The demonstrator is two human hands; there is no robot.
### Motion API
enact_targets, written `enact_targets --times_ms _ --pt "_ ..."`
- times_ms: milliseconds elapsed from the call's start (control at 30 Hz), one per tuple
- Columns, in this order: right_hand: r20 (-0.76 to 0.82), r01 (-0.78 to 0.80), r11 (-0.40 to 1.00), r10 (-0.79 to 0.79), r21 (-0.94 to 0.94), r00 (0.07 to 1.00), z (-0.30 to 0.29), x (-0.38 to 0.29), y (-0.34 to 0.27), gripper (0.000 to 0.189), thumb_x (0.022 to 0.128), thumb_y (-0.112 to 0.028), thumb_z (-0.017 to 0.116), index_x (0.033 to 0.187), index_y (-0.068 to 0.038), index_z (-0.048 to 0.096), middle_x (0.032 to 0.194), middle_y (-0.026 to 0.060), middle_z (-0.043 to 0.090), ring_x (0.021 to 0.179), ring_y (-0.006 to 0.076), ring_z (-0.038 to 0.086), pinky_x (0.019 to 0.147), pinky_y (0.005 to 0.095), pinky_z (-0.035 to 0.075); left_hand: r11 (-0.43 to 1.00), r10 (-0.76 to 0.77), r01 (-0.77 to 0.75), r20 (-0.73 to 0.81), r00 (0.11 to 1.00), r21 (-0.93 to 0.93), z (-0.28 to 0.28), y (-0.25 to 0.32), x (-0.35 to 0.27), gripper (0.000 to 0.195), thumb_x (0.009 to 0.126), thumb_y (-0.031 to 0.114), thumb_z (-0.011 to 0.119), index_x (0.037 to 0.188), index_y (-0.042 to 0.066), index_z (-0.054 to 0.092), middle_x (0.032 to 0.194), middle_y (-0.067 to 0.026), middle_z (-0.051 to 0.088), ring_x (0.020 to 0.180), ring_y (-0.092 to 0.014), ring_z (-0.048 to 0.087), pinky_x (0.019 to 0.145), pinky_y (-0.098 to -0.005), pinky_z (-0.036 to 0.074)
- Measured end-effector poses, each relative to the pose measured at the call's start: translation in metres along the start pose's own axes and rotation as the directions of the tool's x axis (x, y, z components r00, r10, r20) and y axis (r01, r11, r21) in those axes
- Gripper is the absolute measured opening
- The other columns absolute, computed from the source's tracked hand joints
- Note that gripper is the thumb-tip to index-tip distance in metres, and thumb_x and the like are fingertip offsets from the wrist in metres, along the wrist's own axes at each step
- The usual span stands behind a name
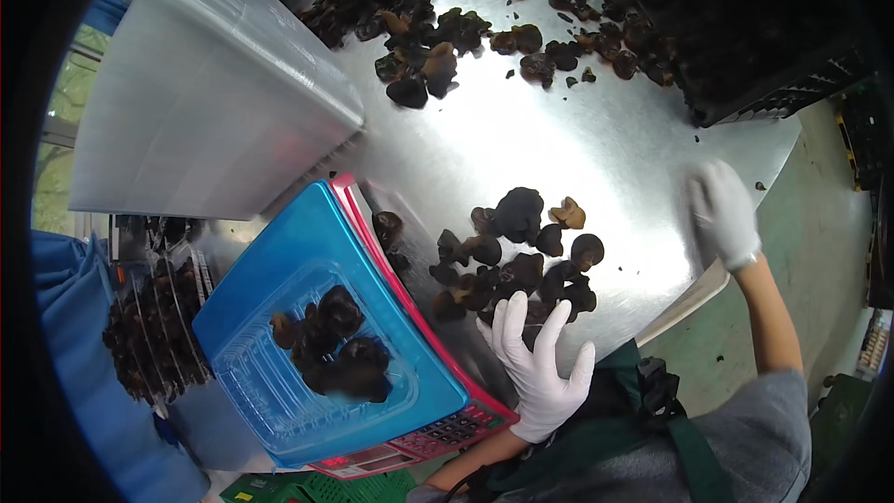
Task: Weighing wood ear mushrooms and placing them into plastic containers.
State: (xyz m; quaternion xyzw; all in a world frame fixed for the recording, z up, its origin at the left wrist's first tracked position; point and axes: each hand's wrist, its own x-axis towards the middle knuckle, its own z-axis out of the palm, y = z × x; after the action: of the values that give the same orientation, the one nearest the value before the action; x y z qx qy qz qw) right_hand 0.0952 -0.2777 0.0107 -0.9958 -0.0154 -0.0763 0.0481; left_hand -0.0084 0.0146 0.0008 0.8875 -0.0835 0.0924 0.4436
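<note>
My left hand (538, 367), in a white glove, has its fingers spread at the near edge of a small heap of dark wood-ear-like mushrooms (518, 215) on the metal table (601, 175). My right hand (723, 213), also gloved and blurred, is over the table's right edge; whether it holds anything cannot be told. To the left stands a digital scale with a blue platform (279, 244) and a red-framed keypad (454, 429). On the platform lies a clear plastic tray (244, 402) with several mushroom pieces (340, 311) inside.
More mushrooms (461, 28) spread along the table's far side, beside a black crate (789, 91) at right. A large roll of clear plastic film (209, 98) stands at upper left. Filled, wrapped packs (157, 328) lie left of the scale. Green crates (335, 487) are below.
</note>
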Motion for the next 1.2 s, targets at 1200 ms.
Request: enact_targets --times_ms 1200 --pt "0.390 0.230 0.404 -0.915 0.885 0.106 0.000 0.157 -0.222 0.037 0.084 -0.034 0.071 0.106 -0.003 0.068 0.096 0.0108 0.069 0.092 0.0216 0.066 0.083 0.0335 0.052 0.999 -0.034 0.034 0.025 0.999 -0.007 0.000 -0.001 -0.004 0.053 0.075 0.020 0.074 0.126 0.016 0.061 0.147 -0.0151 0.034 0.138 -0.038 0.025 0.114 -0.0586 0.011"
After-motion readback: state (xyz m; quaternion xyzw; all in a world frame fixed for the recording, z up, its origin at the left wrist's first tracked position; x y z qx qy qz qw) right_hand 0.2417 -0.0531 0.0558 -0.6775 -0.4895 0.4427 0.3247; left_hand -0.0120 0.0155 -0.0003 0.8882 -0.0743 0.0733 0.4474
